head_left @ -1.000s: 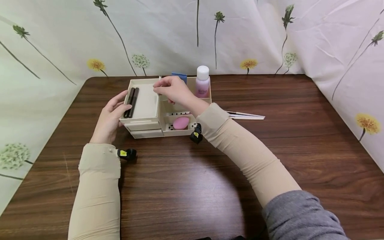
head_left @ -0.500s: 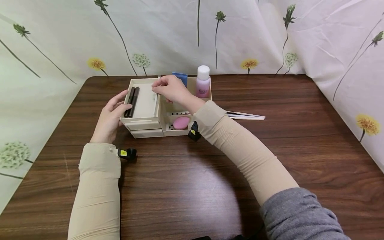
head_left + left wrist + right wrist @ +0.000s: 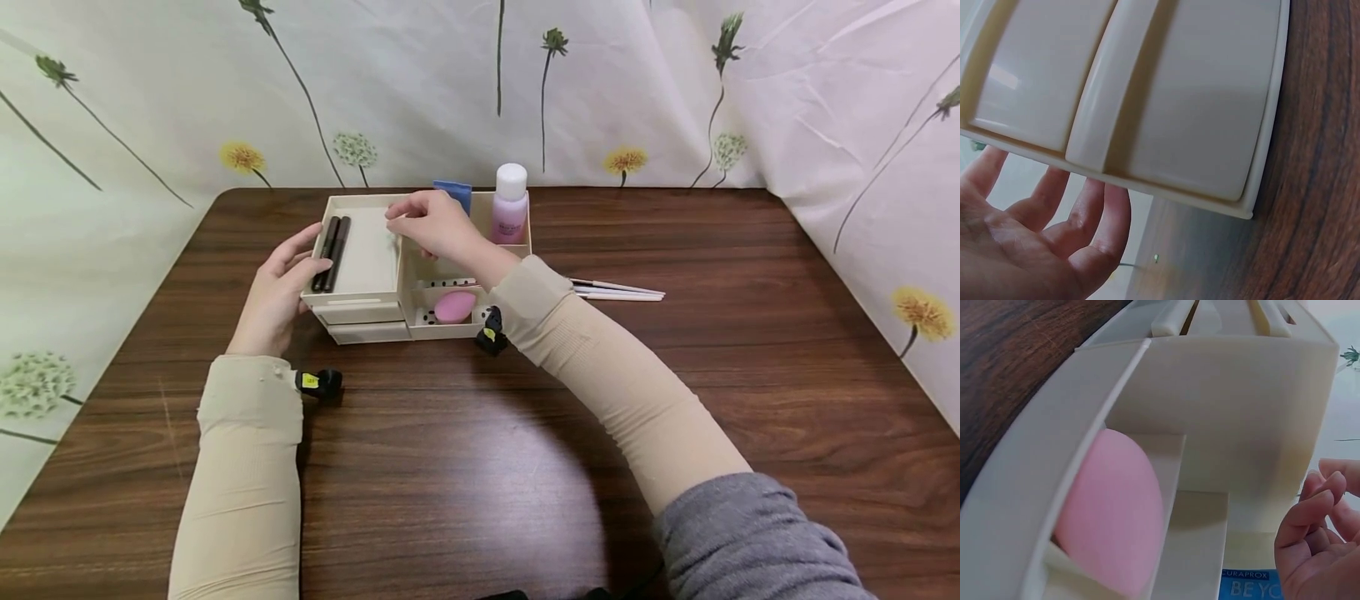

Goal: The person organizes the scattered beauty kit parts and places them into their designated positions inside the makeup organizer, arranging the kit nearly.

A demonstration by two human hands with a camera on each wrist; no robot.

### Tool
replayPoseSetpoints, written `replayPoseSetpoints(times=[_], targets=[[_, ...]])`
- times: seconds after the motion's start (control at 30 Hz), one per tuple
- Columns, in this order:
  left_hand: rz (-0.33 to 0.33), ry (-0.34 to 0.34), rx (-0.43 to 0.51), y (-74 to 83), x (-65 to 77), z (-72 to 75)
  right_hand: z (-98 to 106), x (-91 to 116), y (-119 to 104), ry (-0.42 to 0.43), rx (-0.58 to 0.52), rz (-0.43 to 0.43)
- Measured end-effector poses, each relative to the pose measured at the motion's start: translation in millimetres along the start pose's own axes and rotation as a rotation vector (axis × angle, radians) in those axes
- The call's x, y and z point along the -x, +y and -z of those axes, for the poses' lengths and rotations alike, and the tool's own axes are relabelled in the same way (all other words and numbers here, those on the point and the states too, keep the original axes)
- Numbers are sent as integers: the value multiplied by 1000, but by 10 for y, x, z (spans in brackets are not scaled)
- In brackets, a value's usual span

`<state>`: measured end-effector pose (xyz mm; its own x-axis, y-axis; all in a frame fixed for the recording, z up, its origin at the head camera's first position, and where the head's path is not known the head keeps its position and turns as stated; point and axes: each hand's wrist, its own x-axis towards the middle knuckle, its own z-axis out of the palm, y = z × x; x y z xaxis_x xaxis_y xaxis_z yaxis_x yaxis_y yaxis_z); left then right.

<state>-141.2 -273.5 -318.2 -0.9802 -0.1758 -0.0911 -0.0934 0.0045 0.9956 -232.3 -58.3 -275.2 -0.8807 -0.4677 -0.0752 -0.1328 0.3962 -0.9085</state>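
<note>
- Beside the L hand's [image 3: 276,292] thumb: two slim black pens [image 3: 337,254], side by side in the top tray of the cream plastic organiser [image 3: 360,315], which stands on the dark wood-grain desk [image 3: 420,467].
- L fingers bent against the organiser's outer L wall, thumb hooked over the rim; looks like a steadying grip.
- R hand [image 3: 441,227]: fingertips together over the tray's R edge; can't tell if they pinch smth thin.
- Behind R fingers: flat blue packet [image 3: 457,192]. To their R: lilac bottle w/ white cap [image 3: 509,204]. Nearer than them: pink egg-shaped sponge [image 3: 454,307] in its compartment. Farther R: thin white-handled brushes [image 3: 618,292] on desk.
- Risks, my guess: R wrist swinging R cld tip the bottle; black wrist cam [image 3: 491,335] dipping cld snag the front wall; L thumb slipping cld roll the pens; uneven L push cld skid the organiser. Anything thin in R fingers cld fall into the compartments if they loosen.
</note>
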Motion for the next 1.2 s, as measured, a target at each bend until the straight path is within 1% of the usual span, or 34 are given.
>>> replayPoseSetpoints(times=[0.3, 0.47, 0.7, 0.9, 1.2], targets=[[3, 12, 5, 1, -1, -1, 114, 136, 143, 4, -105, 54], [5, 11, -3, 11, 0, 8, 203, 206, 199, 7, -131, 62], [1, 0, -4, 10, 14, -2, 320, 371, 286, 9, -192, 52], [-3, 0, 4, -11, 23, -5, 404, 532, 407, 20, -196, 71], [-16, 30, 2, -1, 23, -5, 543, 758, 480, 73, -163, 125]])
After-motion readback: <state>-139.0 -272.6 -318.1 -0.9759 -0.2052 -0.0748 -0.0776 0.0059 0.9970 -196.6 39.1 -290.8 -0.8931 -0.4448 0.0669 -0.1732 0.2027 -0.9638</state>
